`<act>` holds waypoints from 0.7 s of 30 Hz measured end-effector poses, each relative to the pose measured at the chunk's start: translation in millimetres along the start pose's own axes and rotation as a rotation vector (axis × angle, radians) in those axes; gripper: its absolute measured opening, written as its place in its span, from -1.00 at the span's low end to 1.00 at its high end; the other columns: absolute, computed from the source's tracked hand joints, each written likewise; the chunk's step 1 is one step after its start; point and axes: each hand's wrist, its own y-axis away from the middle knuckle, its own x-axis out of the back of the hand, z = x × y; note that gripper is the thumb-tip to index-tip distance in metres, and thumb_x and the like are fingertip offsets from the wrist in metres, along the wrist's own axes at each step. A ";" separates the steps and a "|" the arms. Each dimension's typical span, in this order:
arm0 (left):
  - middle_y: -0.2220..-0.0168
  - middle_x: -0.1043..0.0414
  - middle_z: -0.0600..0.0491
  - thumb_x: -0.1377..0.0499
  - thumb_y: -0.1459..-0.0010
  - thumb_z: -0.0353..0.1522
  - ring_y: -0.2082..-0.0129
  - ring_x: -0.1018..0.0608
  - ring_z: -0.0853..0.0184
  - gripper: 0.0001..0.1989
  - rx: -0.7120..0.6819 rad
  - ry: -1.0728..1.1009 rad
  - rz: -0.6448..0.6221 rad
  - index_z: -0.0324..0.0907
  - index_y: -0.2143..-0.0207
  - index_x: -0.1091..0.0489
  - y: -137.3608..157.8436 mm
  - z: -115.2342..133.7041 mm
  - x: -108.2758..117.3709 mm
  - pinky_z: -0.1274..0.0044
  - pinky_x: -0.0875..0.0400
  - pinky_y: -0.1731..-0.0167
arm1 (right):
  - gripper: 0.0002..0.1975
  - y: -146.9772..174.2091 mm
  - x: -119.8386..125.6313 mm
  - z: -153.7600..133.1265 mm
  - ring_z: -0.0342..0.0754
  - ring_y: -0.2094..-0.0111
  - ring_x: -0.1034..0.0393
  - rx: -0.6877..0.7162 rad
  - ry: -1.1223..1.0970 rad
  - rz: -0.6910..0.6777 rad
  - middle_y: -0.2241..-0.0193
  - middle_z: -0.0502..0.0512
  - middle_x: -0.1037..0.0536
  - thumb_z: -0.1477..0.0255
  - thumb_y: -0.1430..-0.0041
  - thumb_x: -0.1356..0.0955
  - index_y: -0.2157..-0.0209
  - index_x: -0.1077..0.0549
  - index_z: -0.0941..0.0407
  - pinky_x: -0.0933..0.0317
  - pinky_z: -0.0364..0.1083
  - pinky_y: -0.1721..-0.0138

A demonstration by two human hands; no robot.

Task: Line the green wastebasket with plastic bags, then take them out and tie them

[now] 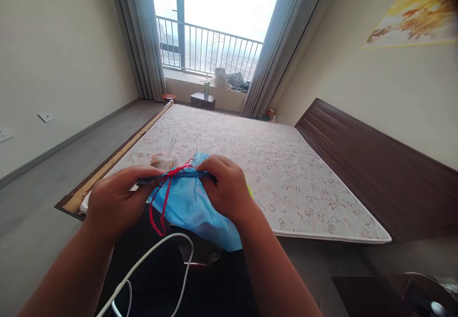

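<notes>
The person's 2 bare hands meet straight ahead, at 12 o'clock, over the near edge of the mattress (232,138). The left hand (119,195), on the 9 o'clock side, pinches 1 end of a blue braided band (188,172) between thumb and fingers. The right hand (229,183), on the 3 o'clock side, pinches the band's other end, its fingers curled in.

Red string (172,173) crosses the band between the hands, 2 strands dangling toward 6 o'clock. A light blue plastic sheet or bag (200,207) hangs just below the band. From where I stand I can't tell if they are joined.

Beyond the left hand, toward 11 o'clock, a clear plastic bag (162,161) with something orange in it sits on the mattress. A white cable (150,248) loops at 6 o'clock over dark clothing. The dark headboard (343,159) runs along 2 o'clock; at 12 o'clock, a green bottle (206,90) stands on a small cabinet (202,101).
</notes>
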 end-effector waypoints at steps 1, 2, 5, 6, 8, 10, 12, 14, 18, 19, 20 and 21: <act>0.25 -0.67 0.17 -0.32 -0.23 -0.26 0.23 -0.67 0.34 -0.88 0.000 -0.008 -0.022 -0.04 0.21 -0.63 0.0 -0.8 1.6 0.52 -0.54 0.10 | -0.83 0.9 -1.9 -1.6 -0.11 0.35 -0.35 -0.020 0.014 -0.006 0.38 -0.02 -0.51 0.58 -0.28 -0.28 0.27 -0.42 0.02 -0.17 -0.10 0.31; 0.26 -0.66 0.15 -0.31 -0.22 -0.23 0.25 -0.67 0.33 -0.85 0.002 -0.002 -0.064 -0.05 0.20 -0.63 0.2 -1.6 2.5 0.52 -0.54 0.13 | -0.84 2.2 -4.5 -3.1 -0.12 0.38 -0.33 -0.036 0.030 -0.016 0.40 -0.03 -0.50 0.57 -0.28 -0.28 0.27 -0.41 0.02 -0.14 -0.10 0.34; 0.26 -0.67 0.08 -0.23 -0.28 -0.14 0.27 -0.67 0.29 -0.75 0.048 0.079 -0.183 -0.07 0.19 -0.61 1.6 -3.2 0.7 0.51 -0.56 0.22 | -0.84 8.3 -15.8 -4.4 -0.11 0.41 -0.32 -0.044 0.074 -0.018 0.43 -0.04 -0.50 0.57 -0.26 -0.28 0.22 -0.40 0.02 -0.10 -0.09 0.36; 0.24 -0.67 0.07 -0.21 -0.30 -0.12 0.26 -0.67 0.28 -0.73 0.067 0.099 -0.208 -0.06 0.18 -0.61 2.3 -3.2 -1.6 0.50 -0.57 0.23 | -0.83 10.9 -20.2 -3.8 -0.10 0.40 -0.32 -0.041 0.083 -0.006 0.42 -0.03 -0.51 0.57 -0.25 -0.28 0.21 -0.40 0.01 -0.10 -0.09 0.36; 0.21 -0.68 0.06 -0.24 -0.27 -0.10 0.20 -0.68 0.24 -0.73 0.082 0.103 -0.245 -0.04 0.18 -0.62 3.8 -2.2 -8.4 0.47 -0.58 0.19 | -0.80 16.3 -28.1 -2.1 -0.09 0.37 -0.34 -0.047 0.083 0.027 0.39 -0.01 -0.52 0.58 -0.23 -0.27 0.19 -0.39 0.01 -0.14 -0.09 0.33; 0.18 -0.69 0.07 -0.30 -0.22 -0.11 0.16 -0.69 0.21 -0.75 0.063 0.093 -0.293 -0.02 0.17 -0.63 5.4 0.0 -17.1 0.43 -0.58 0.11 | -0.81 21.4 -32.1 -1.0 -0.07 0.33 -0.36 -0.048 0.060 0.057 0.35 0.02 -0.52 0.59 -0.21 -0.27 0.21 -0.38 0.02 -0.20 -0.08 0.29; 0.16 -0.69 0.07 -0.30 -0.22 -0.13 0.14 -0.69 0.20 -0.76 0.048 0.105 -0.325 -0.02 0.16 -0.64 7.3 2.4 -26.1 0.42 -0.58 0.07 | -0.83 25.9 -30.9 -1.3 -0.02 0.18 -0.41 -0.018 0.010 0.050 0.23 0.09 -0.54 0.59 -0.17 -0.29 0.25 -0.37 0.03 -0.28 -0.04 0.17; 0.15 -0.69 0.06 -0.28 -0.25 -0.16 0.14 -0.69 0.21 -0.78 0.056 0.130 -0.328 -0.03 0.15 -0.64 9.7 4.3 -34.3 0.42 -0.57 0.08 | -0.84 29.9 -25.8 -2.7 0.05 -0.02 -0.40 0.005 -0.095 -0.001 0.01 0.16 -0.52 0.57 -0.13 -0.33 0.27 -0.35 0.04 -0.32 0.03 0.00; 0.16 -0.67 0.02 -0.28 -0.23 -0.18 0.14 -0.67 0.20 -0.80 0.053 0.166 -0.360 -0.07 0.20 -0.62 13.6 6.0 -48.3 0.41 -0.55 0.10 | -0.85 37.5 -17.4 -2.4 -0.01 0.07 -0.45 -0.172 -0.341 -0.047 0.10 0.09 -0.54 0.43 -0.18 -0.40 0.27 -0.32 0.04 -0.37 0.02 0.02; 0.17 -0.66 0.01 -0.29 -0.22 -0.19 0.14 -0.66 0.19 -0.81 0.048 0.167 -0.367 -0.09 0.23 -0.62 14.1 6.3 -51.2 0.40 -0.54 0.08 | -0.85 39.3 -16.9 -0.7 -0.04 0.16 -0.45 -0.247 -0.337 -0.040 0.20 0.04 -0.54 0.39 -0.21 -0.41 0.28 -0.33 0.04 -0.37 -0.01 0.08; 0.18 -0.66 -0.01 -0.29 -0.21 -0.20 0.14 -0.65 0.18 -0.82 0.045 0.166 -0.373 -0.10 0.27 -0.61 14.2 6.5 -53.7 0.38 -0.53 0.07 | -0.84 41.0 -16.9 1.5 -0.06 0.22 -0.43 -0.314 -0.312 -0.041 0.27 0.01 -0.53 0.37 -0.23 -0.43 0.28 -0.34 0.04 -0.36 -0.03 0.14; 0.19 -0.65 -0.01 -0.29 -0.21 -0.21 0.14 -0.64 0.17 -0.82 0.046 0.168 -0.374 -0.11 0.30 -0.60 14.1 6.7 -56.0 0.37 -0.52 0.06 | -0.84 42.5 -17.1 4.2 -0.07 0.25 -0.42 -0.363 -0.283 -0.052 0.30 -0.01 -0.52 0.38 -0.23 -0.45 0.28 -0.37 0.05 -0.34 -0.05 0.17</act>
